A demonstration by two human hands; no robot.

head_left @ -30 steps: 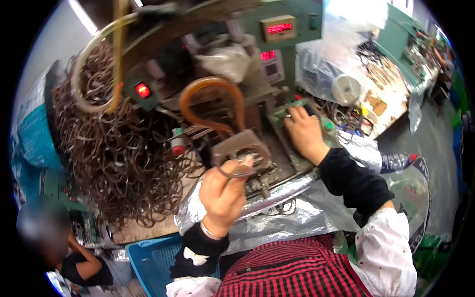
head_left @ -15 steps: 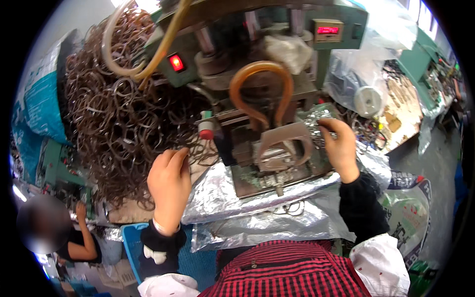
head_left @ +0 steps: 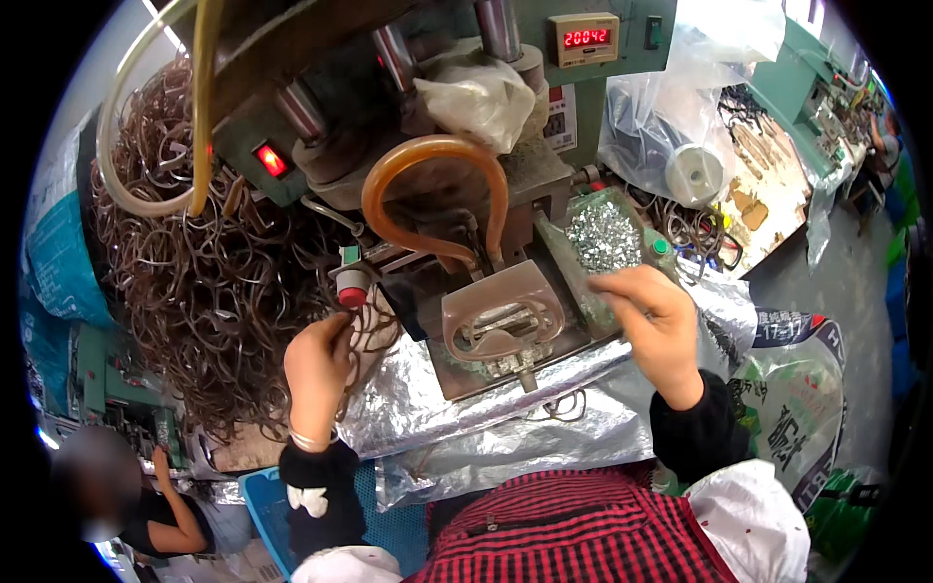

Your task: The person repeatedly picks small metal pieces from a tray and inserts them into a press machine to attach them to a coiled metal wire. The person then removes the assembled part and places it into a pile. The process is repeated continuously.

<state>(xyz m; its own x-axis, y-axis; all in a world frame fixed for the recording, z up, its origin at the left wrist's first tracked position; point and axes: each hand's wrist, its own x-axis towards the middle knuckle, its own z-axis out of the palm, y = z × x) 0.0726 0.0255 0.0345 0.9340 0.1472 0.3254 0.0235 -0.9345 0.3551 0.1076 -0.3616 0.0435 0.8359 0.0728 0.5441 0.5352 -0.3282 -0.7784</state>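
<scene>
My left hand [head_left: 317, 377] is just below the red push button [head_left: 352, 291], beside the heap of thin brown curved strips [head_left: 224, 301]. Its fingers are bent and pressed together; anything between them is hidden. Over the near right edge of a tray of small shiny metal pieces [head_left: 604, 238] is my right hand [head_left: 661, 330]. Its forefinger and thumb stretch forward, slightly apart, with nothing visible between them. Between the hands, a brown plastic frame with an oval opening [head_left: 501, 301] sits upright on the press's metal base [head_left: 457, 379]. A glossy amber-brown loop [head_left: 434, 146] rises behind it.
The green press [head_left: 622, 44] stands ahead, with a lit red switch [head_left: 271, 158] and a red display [head_left: 584, 38]. Silver sheeting [head_left: 544, 437] covers the near table edge. A blue basket [head_left: 260, 500] is below left. A co-worker [head_left: 180, 515] is at far left.
The view has shifted, so the press appears farther left and the metal-piece tray shows more fully. My right hand has come nearer, toward the tray's near edge. My left hand stays by the heap.
</scene>
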